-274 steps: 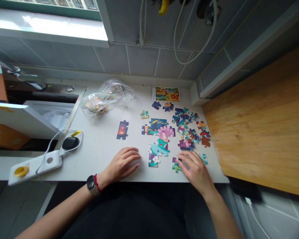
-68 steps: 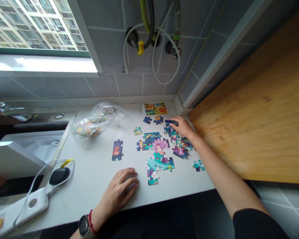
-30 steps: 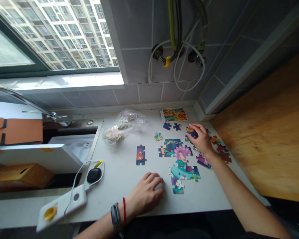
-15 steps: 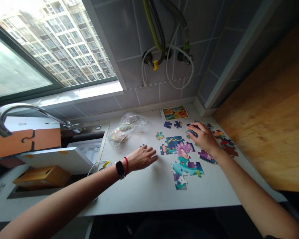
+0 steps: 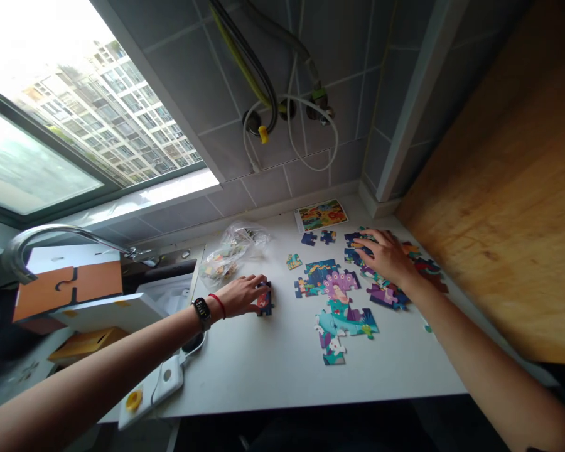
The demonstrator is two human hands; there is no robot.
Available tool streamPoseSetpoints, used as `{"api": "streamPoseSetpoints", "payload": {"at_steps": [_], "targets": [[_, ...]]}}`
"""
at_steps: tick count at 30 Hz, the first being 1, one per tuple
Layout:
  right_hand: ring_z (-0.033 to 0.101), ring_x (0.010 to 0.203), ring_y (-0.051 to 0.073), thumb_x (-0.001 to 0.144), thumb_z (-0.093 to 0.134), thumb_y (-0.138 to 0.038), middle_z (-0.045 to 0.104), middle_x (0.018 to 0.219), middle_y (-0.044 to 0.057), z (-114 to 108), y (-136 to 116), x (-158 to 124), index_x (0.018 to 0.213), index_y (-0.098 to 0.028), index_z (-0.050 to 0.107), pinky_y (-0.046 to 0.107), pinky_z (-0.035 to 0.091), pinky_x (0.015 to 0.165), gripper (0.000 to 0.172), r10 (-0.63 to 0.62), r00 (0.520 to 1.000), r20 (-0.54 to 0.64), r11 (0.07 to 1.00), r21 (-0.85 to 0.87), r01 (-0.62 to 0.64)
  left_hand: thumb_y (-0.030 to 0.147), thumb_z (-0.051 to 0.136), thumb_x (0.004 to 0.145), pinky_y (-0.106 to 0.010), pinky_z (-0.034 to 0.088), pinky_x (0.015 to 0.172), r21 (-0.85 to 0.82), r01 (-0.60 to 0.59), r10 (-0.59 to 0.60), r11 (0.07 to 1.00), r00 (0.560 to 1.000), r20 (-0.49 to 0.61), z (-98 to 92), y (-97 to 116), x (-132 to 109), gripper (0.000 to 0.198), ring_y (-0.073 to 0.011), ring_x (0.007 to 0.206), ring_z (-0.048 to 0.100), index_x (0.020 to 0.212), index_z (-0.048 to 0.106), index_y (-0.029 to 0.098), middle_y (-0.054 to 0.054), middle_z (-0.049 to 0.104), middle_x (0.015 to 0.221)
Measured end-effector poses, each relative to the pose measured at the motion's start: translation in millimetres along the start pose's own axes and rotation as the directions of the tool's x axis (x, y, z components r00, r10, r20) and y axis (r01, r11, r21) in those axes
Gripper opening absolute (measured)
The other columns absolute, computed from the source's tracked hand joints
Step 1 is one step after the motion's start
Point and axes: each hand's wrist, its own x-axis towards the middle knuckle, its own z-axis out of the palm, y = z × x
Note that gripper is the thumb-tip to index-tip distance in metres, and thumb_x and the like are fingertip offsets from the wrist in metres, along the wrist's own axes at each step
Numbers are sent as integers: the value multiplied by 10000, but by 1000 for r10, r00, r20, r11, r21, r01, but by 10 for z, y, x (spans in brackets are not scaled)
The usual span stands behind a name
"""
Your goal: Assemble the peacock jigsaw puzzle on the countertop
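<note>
On the white counter (image 5: 282,376), the joined puzzle section (image 5: 336,301) lies in the middle, as it did half a second ago. The loose pile (image 5: 382,294) spreads to its right. Over the pile's far end the right hand (image 5: 387,256) stays, fingers curled at dark pieces; whether they grip one I cannot tell. The left hand (image 5: 239,295) has drawn back leftward, its bent fingers now at the red-creature strip (image 5: 265,302), left of the section; their grip is unclear.

A bright window (image 5: 37,160) sits left of grey wall tiles (image 5: 343,47), a probably wooden panel (image 5: 503,213) at right.
</note>
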Motion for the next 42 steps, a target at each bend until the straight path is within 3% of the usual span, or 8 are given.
{"api": "streamPoseSetpoints", "payload": {"at_steps": [13, 22, 28, 34, 42], "targets": [[655, 1155, 344, 998, 627, -312, 700, 1246, 136, -13, -112, -5, 1213, -226, 790, 531, 557, 1045, 283, -14, 1000, -28, 983, 184, 19, 367, 966, 725, -341, 527, 844, -151, 145, -125, 978, 984, 129, -142, -14, 272, 587, -292, 1085, 649, 1200, 644, 241, -94, 609, 1274], [661, 1144, 340, 996, 622, -317, 706, 1246, 129, -31, -130, -27, 1204, -238, 791, 526, 563, 1029, 279, -31, 999, -13, 980, 195, 32, 412, 1035, 579, -371, 556, 883, -206, 286, -249, 936, 950, 185, -188, 42, 408, 913, -320, 1114, 673, 1333, 556, 225, -119, 604, 1282], [674, 1126, 328, 991, 624, -310, 712, 1221, 135, 5, -100, -43, 1195, -222, 793, 506, 568, 1023, 279, -36, 999, -35, 974, 222, 42, 414, 1034, 570, -365, 567, 866, -146, 372, -333, 917, 913, 236, -270, 128, 425, 874, -318, 1100, 689, 1296, 589, 215, -131, 614, 1302], [684, 1081, 324, 970, 644, -296, 730, 1170, 128, 63, -115, -68, 1174, -228, 802, 494, 571, 987, 267, -47, 999, -16, 977, 209, 50, 436, 1043, 522, -455, 555, 895, 1, 402, -386, 915, 878, 284, -332, 215, 489, 846, -410, 1131, 680, 1219, 609, 229, -139, 668, 1209], [693, 1090, 321, 963, 639, -310, 747, 1150, 115, 97, -76, -96, 1162, -238, 806, 498, 570, 1004, 269, -35, 998, -52, 969, 241, 47, 377, 1030, 542, -414, 565, 835, 7, 443, -427, 896, 859, 282, -316, 280, 470, 825, -374, 1031, 723, 1219, 584, 224, -130, 663, 1224]]}}
